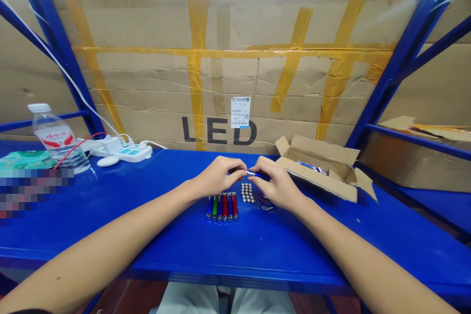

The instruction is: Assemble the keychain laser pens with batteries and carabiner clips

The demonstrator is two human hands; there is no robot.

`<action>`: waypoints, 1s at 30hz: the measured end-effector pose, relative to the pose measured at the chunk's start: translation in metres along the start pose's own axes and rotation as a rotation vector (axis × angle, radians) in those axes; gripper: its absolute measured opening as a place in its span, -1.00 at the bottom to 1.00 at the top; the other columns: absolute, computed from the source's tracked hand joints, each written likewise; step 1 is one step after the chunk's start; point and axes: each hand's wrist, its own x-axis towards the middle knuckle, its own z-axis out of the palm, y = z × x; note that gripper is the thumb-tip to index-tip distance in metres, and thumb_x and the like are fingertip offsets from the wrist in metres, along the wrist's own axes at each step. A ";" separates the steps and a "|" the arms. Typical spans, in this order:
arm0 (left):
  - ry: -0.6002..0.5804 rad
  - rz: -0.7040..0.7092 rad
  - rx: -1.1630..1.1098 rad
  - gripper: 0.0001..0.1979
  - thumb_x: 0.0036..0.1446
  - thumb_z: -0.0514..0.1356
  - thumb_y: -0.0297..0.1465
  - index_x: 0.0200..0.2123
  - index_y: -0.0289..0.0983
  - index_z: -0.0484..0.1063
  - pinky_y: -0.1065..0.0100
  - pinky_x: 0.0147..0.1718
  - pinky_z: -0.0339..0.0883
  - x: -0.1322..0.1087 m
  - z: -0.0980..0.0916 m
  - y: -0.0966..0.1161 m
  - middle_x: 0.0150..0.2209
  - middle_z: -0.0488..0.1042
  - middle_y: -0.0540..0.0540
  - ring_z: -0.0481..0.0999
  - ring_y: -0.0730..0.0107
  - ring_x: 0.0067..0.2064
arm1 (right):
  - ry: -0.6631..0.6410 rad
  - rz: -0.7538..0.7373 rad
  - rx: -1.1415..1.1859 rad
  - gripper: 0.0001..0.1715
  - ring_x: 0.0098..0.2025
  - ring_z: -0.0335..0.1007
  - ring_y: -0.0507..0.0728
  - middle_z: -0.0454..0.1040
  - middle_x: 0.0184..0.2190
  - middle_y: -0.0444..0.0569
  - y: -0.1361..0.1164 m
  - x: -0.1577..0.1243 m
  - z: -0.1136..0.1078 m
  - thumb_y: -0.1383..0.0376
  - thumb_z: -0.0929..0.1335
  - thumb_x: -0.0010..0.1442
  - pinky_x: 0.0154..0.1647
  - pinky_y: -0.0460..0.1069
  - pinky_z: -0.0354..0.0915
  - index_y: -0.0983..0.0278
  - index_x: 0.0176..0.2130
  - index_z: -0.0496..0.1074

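A slim blue metal penlight with a silver end is held level between my two hands above the table. The fingertips of my left hand pinch its silver end. My right hand grips the blue body and covers part of it. Below my left hand, several similar penlights in blue, green and red lie side by side in a row. Beside them, small silver button cells are set out in rows. Under my right hand are small metal clips, red and dark, partly hidden.
An open cardboard box with a few shiny pieces inside stands at the right on the blue table. At the left are a water bottle, a white power strip and a green packet. A large cardboard sheet closes off the back.
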 end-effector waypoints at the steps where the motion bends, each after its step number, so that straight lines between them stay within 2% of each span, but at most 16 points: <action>1: 0.006 0.015 0.014 -0.86 0.22 0.14 -0.42 -0.31 -0.31 0.49 0.47 -0.39 0.25 0.000 0.000 0.000 -0.44 0.52 0.00 0.44 0.51 -0.43 | -0.009 -0.009 -0.019 -0.92 -0.35 0.26 0.07 0.35 -0.42 -0.06 -0.001 0.000 0.000 0.35 0.33 0.21 -0.31 -0.02 0.17 0.29 -0.33 0.42; 5: 0.014 0.103 0.071 -0.86 0.25 0.11 -0.43 -0.27 -0.30 0.48 0.44 -0.30 0.30 -0.001 0.002 -0.002 -0.32 0.56 -0.05 0.49 0.46 -0.32 | -0.073 0.029 -0.036 -0.81 -0.36 0.26 0.06 0.38 -0.43 -0.06 -0.004 0.001 -0.001 0.30 0.27 0.27 -0.30 -0.02 0.17 0.30 -0.35 0.41; 8: -0.011 0.178 0.129 -0.84 0.28 0.08 -0.43 -0.23 -0.31 0.46 0.41 -0.25 0.33 -0.003 0.003 -0.003 -0.29 0.55 -0.09 0.51 0.42 -0.28 | -0.147 0.174 0.065 -0.74 -0.42 0.23 0.04 0.36 -0.51 -0.09 -0.005 0.002 -0.002 0.26 0.27 0.26 -0.36 -0.03 0.16 0.30 -0.43 0.38; 10: -0.028 0.247 0.178 -0.83 0.29 0.06 -0.44 -0.23 -0.33 0.45 0.38 -0.23 0.35 -0.004 0.004 -0.003 -0.28 0.54 -0.12 0.50 0.39 -0.25 | -0.214 0.342 0.233 -0.70 -0.54 0.14 0.00 0.26 -0.60 -0.16 -0.003 0.002 -0.003 0.20 0.30 0.22 -0.49 -0.06 0.12 0.30 -0.48 0.34; 13: -0.049 0.340 0.239 -0.81 0.31 0.02 -0.46 -0.26 -0.35 0.42 0.37 -0.23 0.35 -0.004 0.005 -0.001 -0.31 0.52 -0.16 0.49 0.37 -0.25 | -0.336 0.605 0.623 -0.65 -0.68 -0.10 -0.09 0.09 -0.69 -0.27 0.002 0.002 -0.004 0.10 0.36 0.15 -0.67 -0.12 -0.07 0.30 -0.48 0.29; 16: -0.067 0.384 0.293 -0.76 0.33 -0.03 -0.45 -0.29 -0.34 0.40 0.37 -0.27 0.35 -0.004 0.005 0.004 -0.37 0.49 -0.14 0.47 0.38 -0.29 | -0.424 0.766 0.934 -0.67 -0.71 -0.21 -0.14 0.11 -0.68 -0.27 0.006 0.002 -0.007 0.13 0.41 0.08 -0.74 -0.17 -0.21 0.34 -0.45 0.34; 19: -0.067 0.419 0.355 -0.74 0.34 -0.06 -0.46 -0.31 -0.35 0.38 0.38 -0.30 0.34 -0.003 0.005 0.007 -0.41 0.45 -0.13 0.45 0.38 -0.32 | -0.464 0.858 1.107 -0.74 -0.71 -0.22 -0.17 0.17 -0.65 -0.23 0.008 0.003 -0.009 0.24 0.42 0.06 -0.78 -0.21 -0.24 0.40 -0.45 0.37; 23: -0.065 0.458 0.415 -0.76 0.33 -0.05 -0.47 -0.31 -0.36 0.37 0.38 -0.33 0.32 -0.004 0.006 0.008 -0.40 0.44 -0.13 0.43 0.38 -0.33 | -0.556 0.949 1.267 -0.83 -0.72 -0.22 -0.17 0.17 -0.65 -0.22 0.013 0.003 -0.012 0.33 0.38 0.09 -0.82 -0.23 -0.16 0.44 -0.43 0.39; 30: -0.089 0.469 0.449 -0.77 0.33 -0.06 -0.49 -0.25 -0.35 0.38 0.37 -0.32 0.33 -0.003 0.008 0.008 -0.36 0.47 -0.13 0.44 0.37 -0.30 | -0.696 0.996 1.379 -0.77 -0.76 -0.25 -0.14 0.09 -0.69 -0.26 0.023 0.003 -0.013 0.31 0.26 0.18 -0.87 -0.21 -0.08 0.45 -0.39 0.39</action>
